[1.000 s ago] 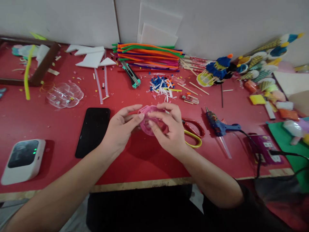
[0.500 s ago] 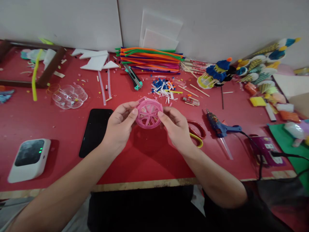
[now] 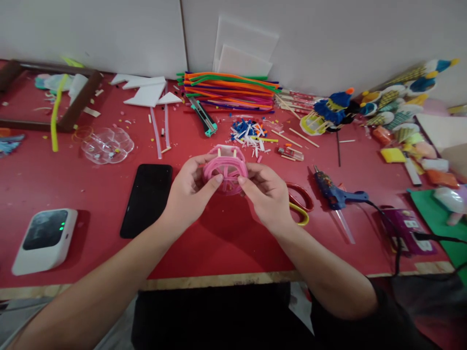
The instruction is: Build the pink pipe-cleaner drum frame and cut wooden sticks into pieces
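Note:
Between my two hands, above the red table, I hold a small pink round craft piece with a spoked face (image 3: 226,170). Short pale sticks show near its top, joining the spoked ring to another pink edge behind. My left hand (image 3: 193,189) grips its left side, thumb on the front rim. From the right, my right hand (image 3: 266,192) pinches it the same way, its other fingers curled behind. Scissors (image 3: 301,204) with red and yellow handles lie just beyond my right hand. A black phone (image 3: 146,199) rests beside my left wrist.
Pipe cleaners (image 3: 229,92) are piled at the back, near a utility knife (image 3: 202,116) and colourful clippings (image 3: 250,133). A corded glue gun (image 3: 335,189) lies right. A clear plastic palette (image 3: 107,146) and white device (image 3: 45,240) are left. The table edge (image 3: 219,282) runs in front.
The pink piece has tilted, so its top and the short sticks now show while its spoked face is more foreshortened. My left thumb has shifted right across the front.

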The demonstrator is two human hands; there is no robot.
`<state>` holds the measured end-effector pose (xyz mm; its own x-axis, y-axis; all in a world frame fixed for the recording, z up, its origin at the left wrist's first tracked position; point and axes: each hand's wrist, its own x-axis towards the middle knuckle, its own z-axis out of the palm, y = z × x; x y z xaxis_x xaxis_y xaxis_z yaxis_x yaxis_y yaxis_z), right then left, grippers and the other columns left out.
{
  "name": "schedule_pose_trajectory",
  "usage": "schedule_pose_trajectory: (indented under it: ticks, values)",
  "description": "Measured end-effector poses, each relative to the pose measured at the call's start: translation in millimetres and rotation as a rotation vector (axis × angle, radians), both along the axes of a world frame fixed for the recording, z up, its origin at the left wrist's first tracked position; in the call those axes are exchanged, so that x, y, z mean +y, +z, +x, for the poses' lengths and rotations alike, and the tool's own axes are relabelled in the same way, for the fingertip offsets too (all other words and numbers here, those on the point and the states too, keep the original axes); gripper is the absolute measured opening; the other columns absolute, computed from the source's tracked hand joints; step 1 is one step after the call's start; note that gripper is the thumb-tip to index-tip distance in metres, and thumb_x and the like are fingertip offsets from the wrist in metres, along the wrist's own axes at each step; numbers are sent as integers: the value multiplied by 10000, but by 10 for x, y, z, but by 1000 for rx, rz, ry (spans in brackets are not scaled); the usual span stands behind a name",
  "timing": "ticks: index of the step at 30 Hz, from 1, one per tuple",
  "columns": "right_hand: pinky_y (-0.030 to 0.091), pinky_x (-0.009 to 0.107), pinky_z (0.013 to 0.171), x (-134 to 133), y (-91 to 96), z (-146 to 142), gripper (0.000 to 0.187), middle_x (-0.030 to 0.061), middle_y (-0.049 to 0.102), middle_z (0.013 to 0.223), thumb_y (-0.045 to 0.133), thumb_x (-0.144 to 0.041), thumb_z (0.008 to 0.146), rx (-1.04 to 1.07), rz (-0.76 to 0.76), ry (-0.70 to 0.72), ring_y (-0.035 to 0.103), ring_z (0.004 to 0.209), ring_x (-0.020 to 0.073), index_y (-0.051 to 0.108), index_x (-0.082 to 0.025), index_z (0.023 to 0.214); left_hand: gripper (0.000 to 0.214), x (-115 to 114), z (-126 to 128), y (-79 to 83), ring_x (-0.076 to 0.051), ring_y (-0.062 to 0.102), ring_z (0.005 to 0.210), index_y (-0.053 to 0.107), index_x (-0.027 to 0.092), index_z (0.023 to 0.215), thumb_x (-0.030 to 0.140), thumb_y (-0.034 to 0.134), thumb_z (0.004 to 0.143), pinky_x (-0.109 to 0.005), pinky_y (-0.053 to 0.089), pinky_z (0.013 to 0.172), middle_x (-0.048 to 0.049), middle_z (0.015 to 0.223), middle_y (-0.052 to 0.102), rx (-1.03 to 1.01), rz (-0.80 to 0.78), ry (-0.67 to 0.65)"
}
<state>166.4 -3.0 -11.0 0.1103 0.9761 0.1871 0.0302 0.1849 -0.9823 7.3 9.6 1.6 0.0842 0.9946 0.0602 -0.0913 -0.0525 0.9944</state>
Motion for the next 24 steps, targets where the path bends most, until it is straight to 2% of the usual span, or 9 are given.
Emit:
schedule_pose_trajectory:
  ticks: [8, 11, 15, 18, 21, 24]
  values:
    - [527, 270, 676, -1, -36, -3, 239, -16, 676, 872, 593, -168, 782, -67, 23, -17, 623, 775, 121, 634, -238, 1007, 311, -39, 48, -28, -156, 682, 811, 566, 202, 1019, 221, 723, 751, -266, 528, 752, -12, 868, 711, -5, -88, -4]
    - [535, 285, 735, 25, -65, 2, 231, 3, 683, 947, 582, -184, 806, -42, 23, -42, 638, 836, 127, 617, -231, 1030, 338, -48, 65, -37, -165, 689, 840, 572, 198, 1061, 245, 723, 762, -274, 534, 766, -28, 909, 725, -28, -115, -23]
    - [541, 290, 758, 74, -69, 48, 203, 6, 688, 950, 612, -251, 838, -12, 30, -155, 649, 839, 129, 607, -233, 1040, 345, -48, 72, 8, -215, 691, 952, 645, 169, 1072, 268, 734, 754, -341, 531, 894, -79, 1008, 740, -102, -233, -137]
    - [546, 305, 770, 95, -12, 109, 148, 2, 712, 918, 625, -298, 849, -99, 9, -189, 661, 828, 140, 660, -232, 977, 318, -49, 74, 36, -233, 685, 992, 678, 167, 1068, 289, 709, 776, -366, 521, 929, -90, 1059, 738, -121, -350, -230]
    - [548, 302, 744, 89, 56, 152, 119, -5, 727, 881, 609, -288, 863, -235, 29, -208, 666, 800, 144, 696, -231, 921, 350, -57, 78, 37, -244, 673, 1052, 678, 188, 1080, 379, 710, 789, -365, 522, 939, -90, 1138, 718, -107, -407, -265]
    - [544, 286, 709, 63, 74, 149, 117, -14, 720, 841, 578, -265, 887, -300, 86, -240, 659, 763, 136, 689, -231, 900, 477, -50, 63, 55, -246, 722, 911, 636, 183, 1131, 564, 584, 850, -391, 575, 837, -114, 1039, 742, -108, -545, -244]
